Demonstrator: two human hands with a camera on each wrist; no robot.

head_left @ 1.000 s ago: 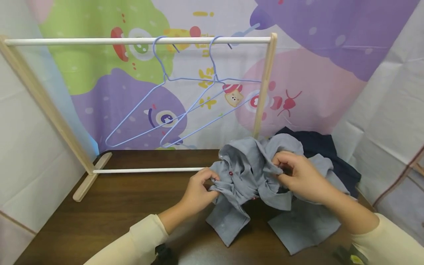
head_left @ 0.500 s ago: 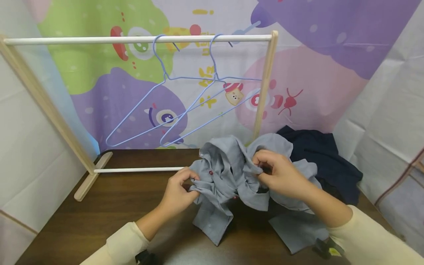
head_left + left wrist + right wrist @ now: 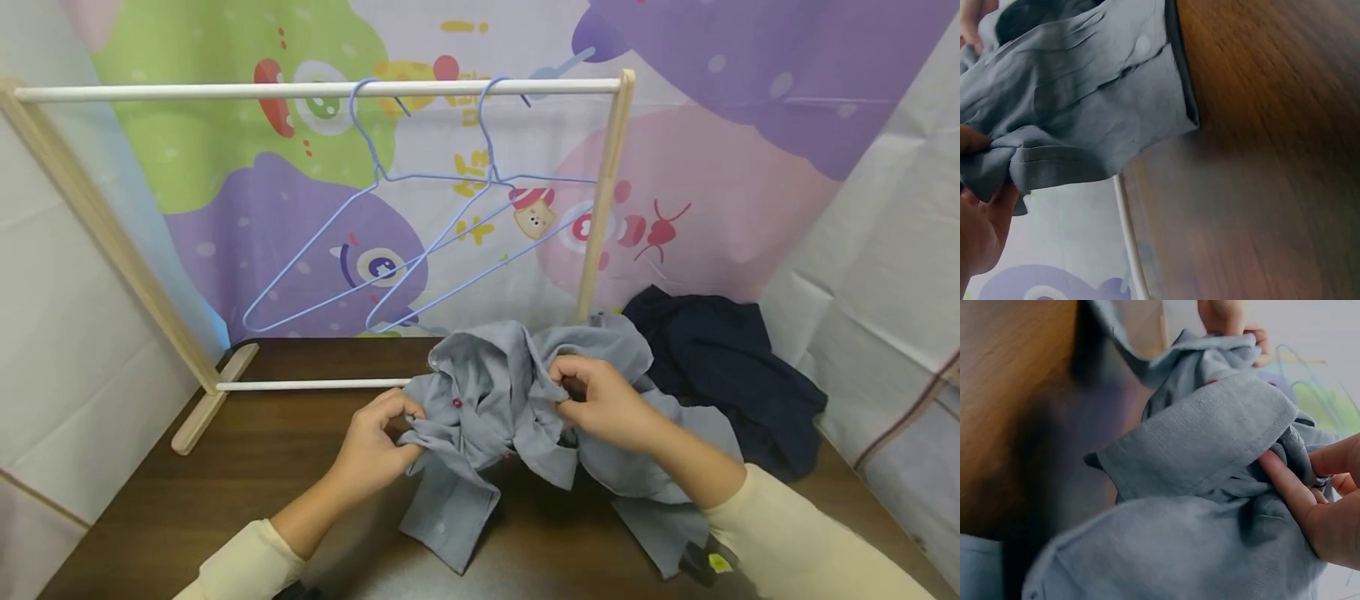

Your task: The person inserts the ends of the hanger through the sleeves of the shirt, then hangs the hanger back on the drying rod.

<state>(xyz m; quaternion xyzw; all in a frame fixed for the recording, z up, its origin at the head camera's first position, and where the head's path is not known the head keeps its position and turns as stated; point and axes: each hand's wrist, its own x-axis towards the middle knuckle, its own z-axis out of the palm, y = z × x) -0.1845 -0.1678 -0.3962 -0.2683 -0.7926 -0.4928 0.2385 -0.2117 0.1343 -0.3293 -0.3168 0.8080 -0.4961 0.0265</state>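
A crumpled grey shirt with small red buttons is held up over the dark wooden table, its lower parts hanging toward the tabletop. My left hand pinches its left edge between thumb and fingers; the left wrist view shows the cloth folded over at that grip. On the other side, my right hand pinches a fold near the collar. In the right wrist view the thumb and fingers of the right hand close on bunched cloth beside a broad flap.
Behind stands a clothes rack with a white top rail and wooden legs. Two blue wire hangers, a left one and a right one, hang from it. Dark navy clothing lies heaped at the back right. A patterned curtain closes off the back.
Both hands have carried the grey shirt to the left across the table, keeping their grips. More of the navy clothing now shows at the right. The hangers stay on the rail.
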